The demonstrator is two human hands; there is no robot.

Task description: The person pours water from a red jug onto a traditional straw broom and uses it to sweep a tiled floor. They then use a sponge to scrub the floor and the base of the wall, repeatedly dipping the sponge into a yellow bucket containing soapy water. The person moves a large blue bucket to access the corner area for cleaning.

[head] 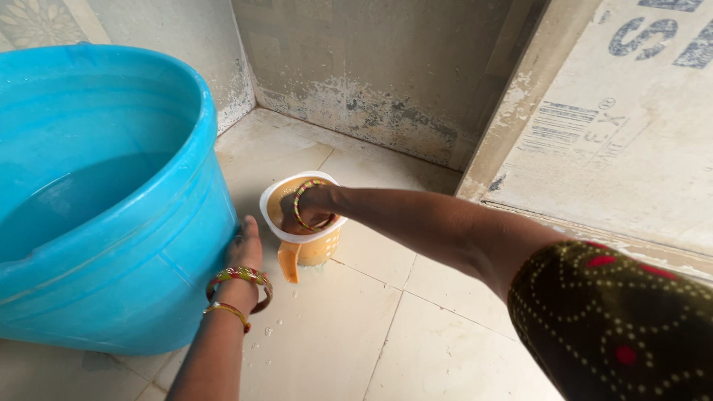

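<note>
Blue plastic dominates our view: a large tub (111,215) stands on the tiled floor (416,334), part-filled with clear water. Our left hand (245,245) lies flat against the tub's outer wall, fingers together and gripping nothing, bangles (239,286) at the wrist. Our right hand (308,209) is plunged into an orange mug with a white rim (301,223), which stands on the floor just beside the tub, its handle turned toward us. The hand is sunk past the knuckles, so we cannot tell whether its fingers are curled or spread, nor whether the mug holds anything besides the hand. Droplets (271,327) spot the tiles near the mug. We judge the wet floor the main hazard: the light mug could skid or tip under the pushing hand, and a hard lean on the tub wall could slop water over its rim.
</note>
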